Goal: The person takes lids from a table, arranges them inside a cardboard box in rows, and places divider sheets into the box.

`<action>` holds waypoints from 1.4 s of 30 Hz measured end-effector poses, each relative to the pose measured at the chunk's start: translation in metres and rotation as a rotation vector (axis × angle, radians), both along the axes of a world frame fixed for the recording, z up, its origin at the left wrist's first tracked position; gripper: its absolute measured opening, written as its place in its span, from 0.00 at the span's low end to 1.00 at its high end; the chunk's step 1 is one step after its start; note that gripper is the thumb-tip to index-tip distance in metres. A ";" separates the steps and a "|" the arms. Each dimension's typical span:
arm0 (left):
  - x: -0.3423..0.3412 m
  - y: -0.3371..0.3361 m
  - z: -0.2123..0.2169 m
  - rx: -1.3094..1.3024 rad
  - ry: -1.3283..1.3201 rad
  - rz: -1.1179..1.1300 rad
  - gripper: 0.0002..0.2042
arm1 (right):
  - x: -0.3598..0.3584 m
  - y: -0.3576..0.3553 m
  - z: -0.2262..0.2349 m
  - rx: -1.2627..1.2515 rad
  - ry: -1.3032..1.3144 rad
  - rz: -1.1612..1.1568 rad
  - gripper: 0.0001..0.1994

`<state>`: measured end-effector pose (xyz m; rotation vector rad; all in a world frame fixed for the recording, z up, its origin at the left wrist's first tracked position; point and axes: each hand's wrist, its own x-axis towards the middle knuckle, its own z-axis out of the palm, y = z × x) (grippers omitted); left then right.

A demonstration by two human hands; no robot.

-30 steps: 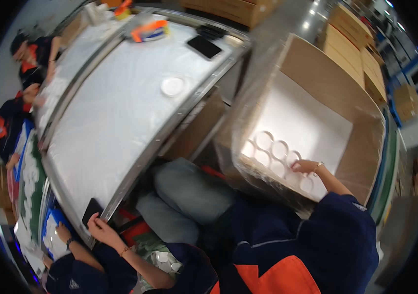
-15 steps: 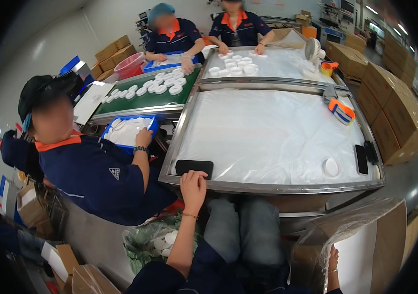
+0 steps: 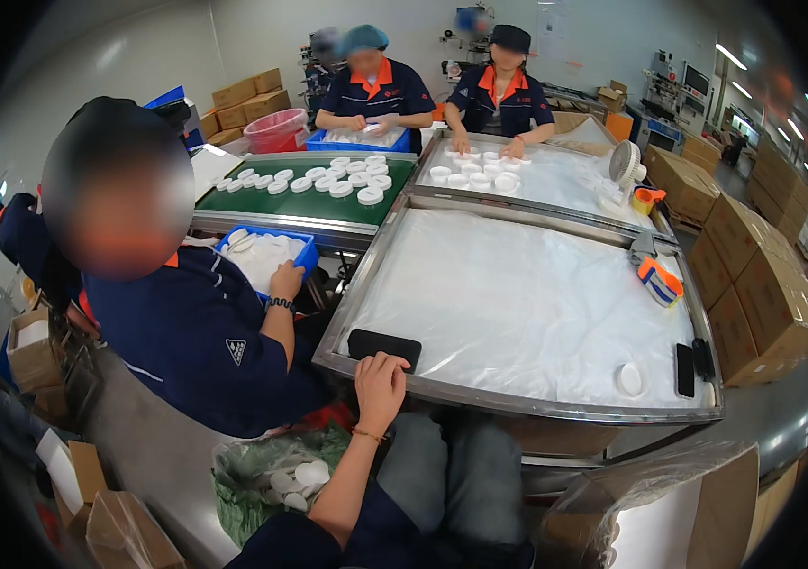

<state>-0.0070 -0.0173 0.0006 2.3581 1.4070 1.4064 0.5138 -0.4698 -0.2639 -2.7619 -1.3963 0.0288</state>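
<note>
My left hand [image 3: 380, 384] rests on the near-left metal rim of the table [image 3: 517, 403], beside a black phone [image 3: 387, 348]. Its fingers are loosely bent over the rim, touching the phone's near edge, and hold nothing. Out of sight is my right hand. An open carton [image 3: 731, 503] with a plastic liner and a white interior stands at my lower right. A single round white lid-like piece [image 3: 629, 379] lies on the plastic-covered tabletop near its right front corner, next to a second black phone [image 3: 684, 370].
An orange-and-blue tape dispenser [image 3: 660, 282] lies at the right rim. Beyond stands a white fan [image 3: 626, 169]. A co-worker at left has a hand on a blue bin [image 3: 305, 256]; two others work behind. White round pieces sit on a green conveyor [image 3: 262, 201]. A green bag [image 3: 238, 503] holds white discs.
My right hand, earlier inside the carton, has gone out of view. The view has shifted and tilted upward. My left hand stays at the rim. The far-left co-worker in the hairnet draws both hands to the bin.
</note>
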 end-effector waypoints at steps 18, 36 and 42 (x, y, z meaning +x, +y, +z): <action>0.052 -0.019 0.227 -0.392 -0.759 -0.765 0.33 | -0.085 0.012 -0.061 -0.142 0.304 0.333 0.16; 0.056 -0.034 0.000 0.050 -0.008 -0.134 0.04 | 0.073 0.240 0.088 0.165 0.066 0.547 0.11; 0.055 -0.036 0.002 0.058 -0.014 -0.158 0.04 | 0.064 0.147 0.083 0.077 0.128 0.558 0.11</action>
